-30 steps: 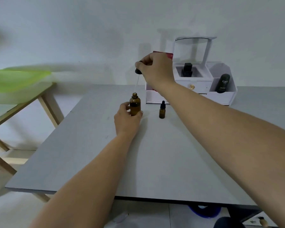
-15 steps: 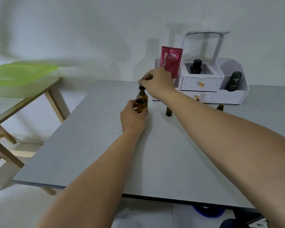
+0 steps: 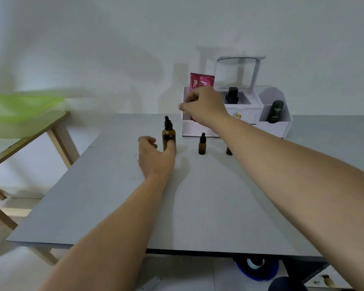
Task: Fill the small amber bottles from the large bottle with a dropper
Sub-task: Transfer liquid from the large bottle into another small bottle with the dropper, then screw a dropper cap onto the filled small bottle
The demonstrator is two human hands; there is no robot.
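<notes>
Head view: over the grey worktop [image 3: 198, 206] the biggest change is my right grip [image 3: 204, 107]. It has come off the large amber bottle [image 3: 168, 136] and now hangs above and to the right of it, in front of the white organiser [image 3: 277, 128]. Its fingers are clenched, with nothing that I can see between them. My left grip [image 3: 156, 158] has loosened: only the thumb lies against the bottle's lower front, and the other fingers curl loosely just beside the glass. The large bottle stands upright towards the far side of the worktop. To its right, apart from it, stands a small amber bottle [image 3: 202, 145] with its black cap on. A second small bottle [image 3: 229, 151] is mostly hidden behind my right forearm, so I cannot tell whether it is capped. The black dropper [image 3: 167, 122] now sits in the large bottle's neck. Half a second ago my right grip was on that dropper at the neck and my left was wrapped round the bottle. A second ago the dropper was held clear above the open neck. I judge one round of drawing and filling to be finished.
</notes>
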